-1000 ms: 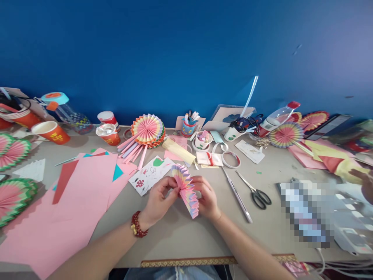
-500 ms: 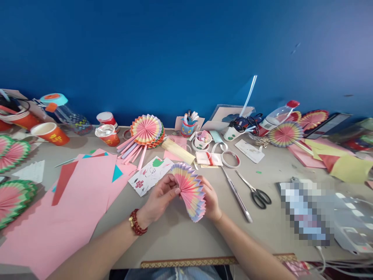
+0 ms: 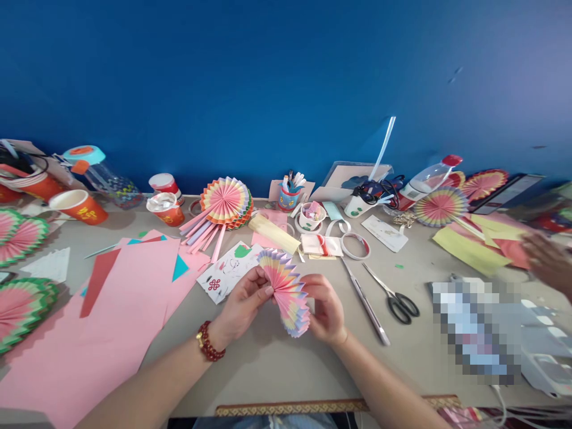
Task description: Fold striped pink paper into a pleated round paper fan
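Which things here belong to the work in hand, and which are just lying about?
In hand:
pleated paper fan, pinched by the left hand
right hand, at its edge

Lying about, seemingly:
scissors
tape roll
blue pen holder
red-capped bottle

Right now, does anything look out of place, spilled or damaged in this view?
No spill or damage stands out. The oddity is a blocky, pixelated patch right of the scissors, masking detail there, unlike the rest of the picture. The held paper fan looks intact.

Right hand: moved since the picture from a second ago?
Yes, the right hand has shifted slightly right, closer to the scissors, which lie still.
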`<state>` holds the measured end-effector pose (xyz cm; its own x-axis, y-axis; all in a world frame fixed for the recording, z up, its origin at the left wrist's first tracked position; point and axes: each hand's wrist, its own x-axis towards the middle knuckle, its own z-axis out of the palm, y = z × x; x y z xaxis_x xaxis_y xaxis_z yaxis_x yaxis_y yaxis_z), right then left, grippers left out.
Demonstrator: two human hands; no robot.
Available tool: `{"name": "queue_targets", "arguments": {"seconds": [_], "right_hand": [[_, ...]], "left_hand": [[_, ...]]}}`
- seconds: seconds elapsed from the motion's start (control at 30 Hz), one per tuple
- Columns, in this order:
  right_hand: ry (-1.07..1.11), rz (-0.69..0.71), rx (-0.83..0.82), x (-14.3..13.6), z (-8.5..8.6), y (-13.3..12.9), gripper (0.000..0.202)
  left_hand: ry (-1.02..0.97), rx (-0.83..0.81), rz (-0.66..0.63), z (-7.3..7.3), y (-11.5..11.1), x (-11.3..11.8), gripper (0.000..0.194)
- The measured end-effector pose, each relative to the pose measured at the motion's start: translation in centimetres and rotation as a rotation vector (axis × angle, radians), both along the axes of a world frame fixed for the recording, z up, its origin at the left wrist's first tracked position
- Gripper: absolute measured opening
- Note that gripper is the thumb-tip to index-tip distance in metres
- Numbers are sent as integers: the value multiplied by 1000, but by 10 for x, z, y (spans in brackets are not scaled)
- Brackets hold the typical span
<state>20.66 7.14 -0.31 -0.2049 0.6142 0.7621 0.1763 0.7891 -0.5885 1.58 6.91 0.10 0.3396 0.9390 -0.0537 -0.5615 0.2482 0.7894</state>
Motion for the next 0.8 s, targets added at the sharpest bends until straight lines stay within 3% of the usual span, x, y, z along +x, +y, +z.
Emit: {"name": "queue_targets", "arguments": {"seconds": [0.2, 0.47, 0.6, 0.8], "right_hand": [[57, 60, -58, 9, 10, -6, 34], [-58, 165, -84, 7, 15, -3, 25], [-206, 156, -107, 5, 11, 2, 26], [-252, 75, -61, 4, -1, 7, 26]], "left_hand": [[16, -1, 19, -1, 2, 0, 23], [32, 31, 4, -3, 2, 1, 20], [22, 9, 1, -3, 1, 0, 21], [15, -53, -16, -4, 1, -1, 23]]}}
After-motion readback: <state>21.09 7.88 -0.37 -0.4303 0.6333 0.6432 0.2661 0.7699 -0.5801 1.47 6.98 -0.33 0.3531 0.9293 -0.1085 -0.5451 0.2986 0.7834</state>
